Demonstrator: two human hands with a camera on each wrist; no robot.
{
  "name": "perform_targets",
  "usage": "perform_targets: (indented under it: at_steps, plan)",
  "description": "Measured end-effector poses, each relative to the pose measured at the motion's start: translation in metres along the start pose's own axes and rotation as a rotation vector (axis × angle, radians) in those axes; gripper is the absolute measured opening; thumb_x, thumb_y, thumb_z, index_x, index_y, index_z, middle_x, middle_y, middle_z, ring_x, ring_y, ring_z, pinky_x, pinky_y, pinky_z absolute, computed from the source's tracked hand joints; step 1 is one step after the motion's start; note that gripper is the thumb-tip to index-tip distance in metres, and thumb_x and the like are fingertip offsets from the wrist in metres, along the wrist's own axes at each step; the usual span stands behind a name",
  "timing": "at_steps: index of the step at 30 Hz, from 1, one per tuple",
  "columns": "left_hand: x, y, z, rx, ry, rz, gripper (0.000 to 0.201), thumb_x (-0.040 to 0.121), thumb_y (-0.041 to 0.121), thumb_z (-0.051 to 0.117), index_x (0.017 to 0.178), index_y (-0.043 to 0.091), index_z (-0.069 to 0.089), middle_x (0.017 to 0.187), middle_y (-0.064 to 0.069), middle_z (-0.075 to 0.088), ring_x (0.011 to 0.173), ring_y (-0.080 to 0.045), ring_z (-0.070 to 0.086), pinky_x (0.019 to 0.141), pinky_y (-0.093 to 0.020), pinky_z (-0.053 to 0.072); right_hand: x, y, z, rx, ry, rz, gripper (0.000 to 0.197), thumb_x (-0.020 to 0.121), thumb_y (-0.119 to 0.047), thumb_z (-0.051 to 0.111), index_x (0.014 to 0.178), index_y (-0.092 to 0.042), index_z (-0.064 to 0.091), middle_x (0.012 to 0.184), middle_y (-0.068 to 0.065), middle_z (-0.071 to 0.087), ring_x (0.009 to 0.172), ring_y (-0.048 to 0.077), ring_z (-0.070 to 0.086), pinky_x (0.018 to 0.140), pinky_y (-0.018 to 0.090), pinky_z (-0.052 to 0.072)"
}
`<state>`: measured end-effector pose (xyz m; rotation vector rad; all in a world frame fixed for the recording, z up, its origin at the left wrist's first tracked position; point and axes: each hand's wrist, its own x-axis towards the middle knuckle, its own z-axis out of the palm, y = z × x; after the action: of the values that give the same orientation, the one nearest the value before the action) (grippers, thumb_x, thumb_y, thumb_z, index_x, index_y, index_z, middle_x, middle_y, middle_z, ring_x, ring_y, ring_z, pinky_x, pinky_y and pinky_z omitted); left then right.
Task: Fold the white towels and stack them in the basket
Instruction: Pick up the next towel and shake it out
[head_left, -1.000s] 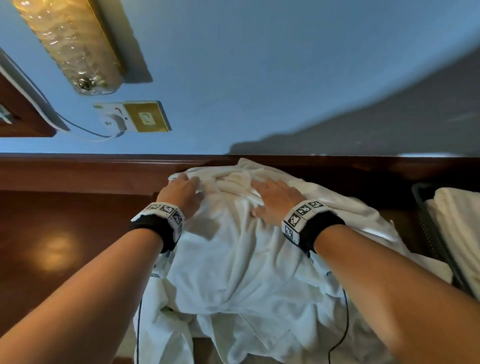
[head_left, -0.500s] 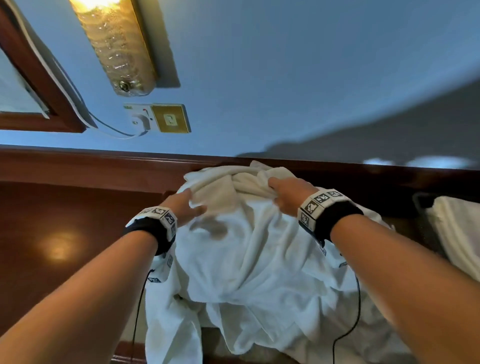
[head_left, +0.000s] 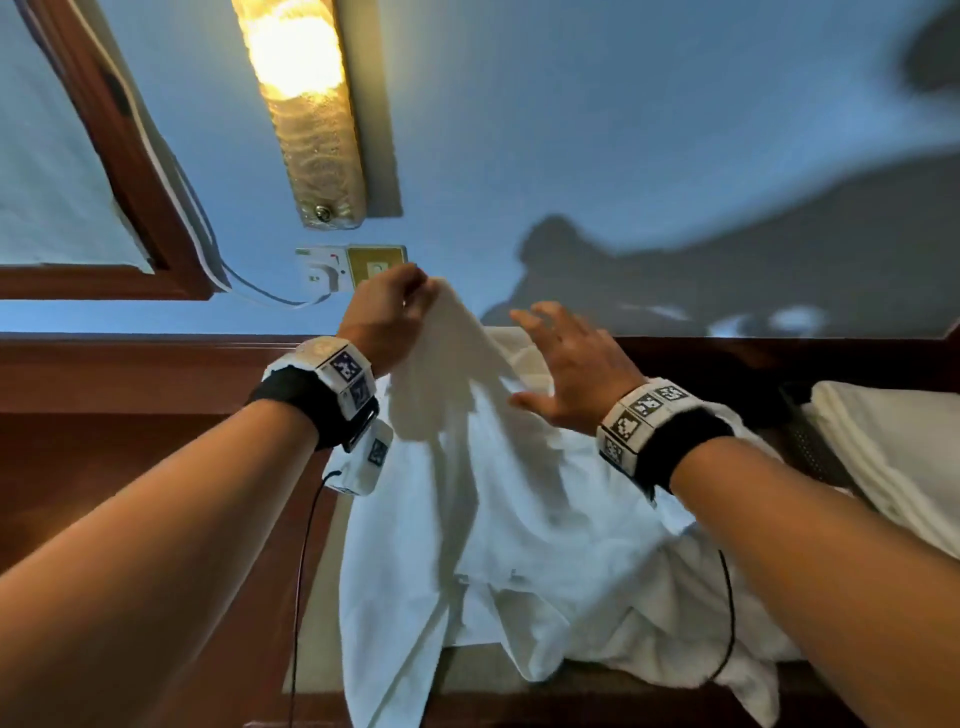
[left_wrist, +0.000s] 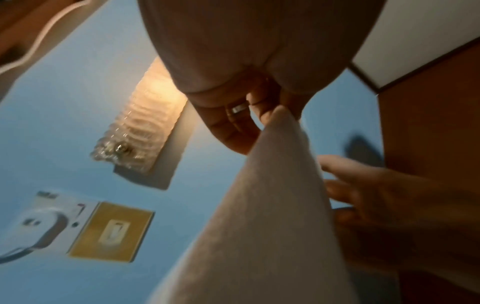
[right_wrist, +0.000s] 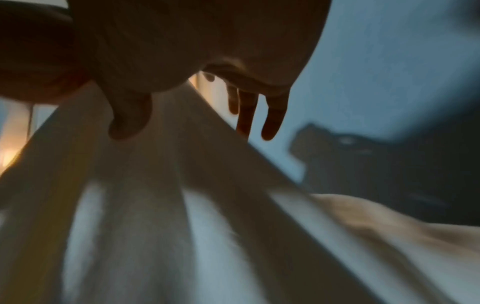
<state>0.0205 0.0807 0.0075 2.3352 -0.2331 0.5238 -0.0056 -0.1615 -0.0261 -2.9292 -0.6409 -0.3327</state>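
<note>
A large white towel (head_left: 498, 519) lies heaped on the dark wooden surface and hangs over its front edge. My left hand (head_left: 400, 306) pinches one corner of it and holds that corner up in front of the blue wall; the left wrist view shows the pinched towel corner (left_wrist: 280, 115) between my fingertips. My right hand (head_left: 561, 358) hovers just right of the raised cloth with fingers spread and straight, holding nothing. At the right edge, a dark basket (head_left: 810, 441) holds folded white towels (head_left: 893, 457).
A lit wall lamp (head_left: 306, 114) and a socket plate with a plug (head_left: 353, 267) sit on the blue wall behind. A wooden frame (head_left: 130, 171) is at the upper left. The polished wooden top (head_left: 130, 467) stretches to the left of the towel.
My left hand has lifted a towel corner up off the heap. My right hand let go of the cloth and opened above it. The head view tilted upward.
</note>
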Motion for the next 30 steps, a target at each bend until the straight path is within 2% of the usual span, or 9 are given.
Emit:
perform_targets:
  at_steps: [3,5,7,10,12,16,19,24,30]
  plan:
    - [-0.005,0.027,-0.036,-0.101,-0.016,0.217,0.027,0.096,0.031,0.054,0.088,0.007,0.065,0.079,-0.003,0.060,0.074,-0.012,0.049,0.068,-0.029,0.037,0.018,-0.059,-0.025,0.369,0.018,0.118,0.102,0.073,-0.061,0.073,0.153,-0.027,0.020,0.153,0.007,0.032,0.136,0.027,0.039,0.106,0.043,0.040]
    - [-0.020,0.026,-0.053,-0.196,-0.012,0.242,0.027,0.092,0.038,0.054,0.090,0.015,0.066,0.079,0.003,0.061,0.074,-0.009,0.051,0.069,-0.028,0.040,0.029,-0.083,-0.045,0.369,0.015,0.137,0.048,0.084,-0.049,0.069,0.120,-0.021,0.054,0.127,0.013,0.059,0.116,0.033,0.054,0.082,0.037,0.043]
    - [-0.045,0.007,-0.061,-0.319,0.014,0.179,0.028,0.087,0.053,0.058,0.091,0.025,0.062,0.077,0.008,0.059,0.069,-0.010,0.053,0.067,-0.029,0.043,0.034,-0.101,-0.064,0.236,0.038,0.071,0.016,0.091,-0.036,0.063,0.087,-0.023,0.055,0.103,0.015,0.067,0.099,0.036,0.060,0.070,0.035,0.039]
    - [-0.097,-0.035,-0.050,-0.428,-0.073,-0.019,0.048,0.077,0.063,0.073,0.105,0.026,0.059,0.082,0.010,0.061,0.064,0.001,0.057,0.063,-0.017,0.047,0.041,-0.126,-0.087,0.182,0.128,0.030,0.003,0.089,-0.017,0.059,0.089,-0.017,0.061,0.099,0.015,0.069,0.096,0.038,0.062,0.073,0.036,0.043]
    - [-0.128,-0.071,-0.032,-0.312,-0.246,-0.098,0.044,0.080,0.055,0.077,0.109,0.028,0.059,0.092,0.010,0.065,0.078,0.002,0.063,0.069,-0.018,0.048,0.046,-0.140,-0.097,0.183,0.196,0.021,0.009,0.089,-0.014,0.055,0.095,-0.016,0.062,0.100,0.015,0.069,0.096,0.038,0.062,0.074,0.036,0.043]
    - [-0.149,-0.124,-0.008,0.010,-0.467,-0.163,0.032,0.095,0.040,0.065,0.119,0.020,0.069,0.105,-0.002,0.072,0.100,-0.023,0.067,0.078,-0.027,0.045,0.053,-0.143,-0.116,0.222,0.293,0.013,0.004,0.091,-0.016,0.055,0.093,-0.018,0.057,0.099,0.016,0.068,0.095,0.039,0.062,0.076,0.038,0.047]
    - [-0.126,-0.135,-0.030,0.012,-0.356,-0.190,0.015,0.100,0.029,0.059,0.096,0.020,0.070,0.100,-0.006,0.073,0.096,-0.030,0.067,0.077,-0.032,0.049,0.058,-0.115,-0.119,0.153,0.337,0.110,0.008,0.091,-0.027,0.057,0.091,-0.019,0.055,0.099,0.017,0.069,0.095,0.040,0.063,0.078,0.041,0.050]
    - [-0.046,-0.131,-0.113,-0.050,-0.013,-0.159,0.019,0.104,0.023,0.049,0.088,0.021,0.058,0.085,-0.006,0.061,0.081,-0.025,0.056,0.072,-0.032,0.037,0.070,-0.059,-0.103,0.020,0.356,0.367,0.020,0.093,-0.028,0.059,0.108,-0.015,0.060,0.114,0.017,0.062,0.107,0.040,0.057,0.084,0.042,0.047]
    - [0.026,-0.079,-0.167,0.087,-0.118,0.059,0.030,0.103,0.027,0.052,0.074,0.020,0.054,0.069,0.003,0.055,0.074,-0.026,0.052,0.069,-0.033,0.038,0.095,-0.139,-0.055,-0.045,0.356,-0.083,0.072,0.077,-0.048,0.069,0.139,-0.018,0.048,0.134,0.009,0.052,0.116,0.035,0.051,0.093,0.048,0.046]
